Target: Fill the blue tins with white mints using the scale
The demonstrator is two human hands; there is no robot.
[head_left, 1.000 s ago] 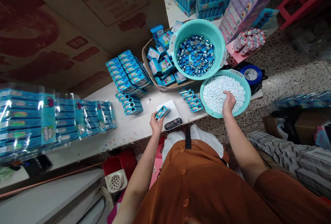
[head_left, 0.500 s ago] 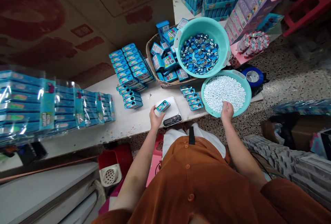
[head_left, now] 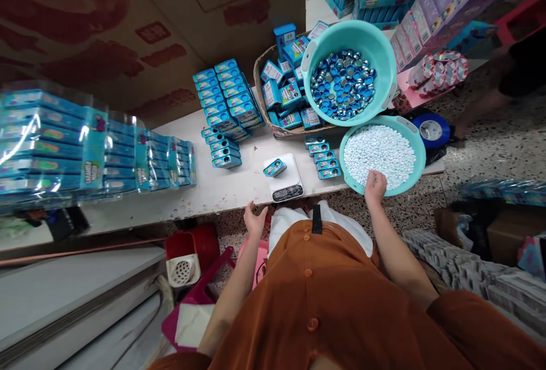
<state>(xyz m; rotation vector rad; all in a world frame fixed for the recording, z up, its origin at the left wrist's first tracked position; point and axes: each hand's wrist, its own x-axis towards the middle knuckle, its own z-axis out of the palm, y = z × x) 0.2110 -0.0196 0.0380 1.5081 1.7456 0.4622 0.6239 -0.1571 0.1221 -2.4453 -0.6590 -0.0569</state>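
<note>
A small blue tin (head_left: 274, 167) lies on a white digital scale (head_left: 284, 178) at the near edge of the white table (head_left: 213, 188). My left hand (head_left: 255, 221) hangs empty below the table edge, fingers loosely apart. My right hand (head_left: 375, 185) rests at the near rim of a teal basin of small white tablets (head_left: 379, 151), fingers curled; what they hold is hidden. A short row of filled blue tins (head_left: 323, 157) lies between the scale and that basin.
A larger teal basin (head_left: 347, 77) holds blue and silver lids. A basket of blue tins (head_left: 285, 91) sits behind the scale. Stacks of tins (head_left: 226, 108) and wrapped packs (head_left: 85, 153) fill the table's left. Cardboard boxes (head_left: 170, 17) stand behind. A blue tape roll (head_left: 431, 130) lies on the floor.
My left hand set the blue tin on the scale, let go and drew back below the table edge. My right hand slid from the middle of the tablets to the basin's near rim.
</note>
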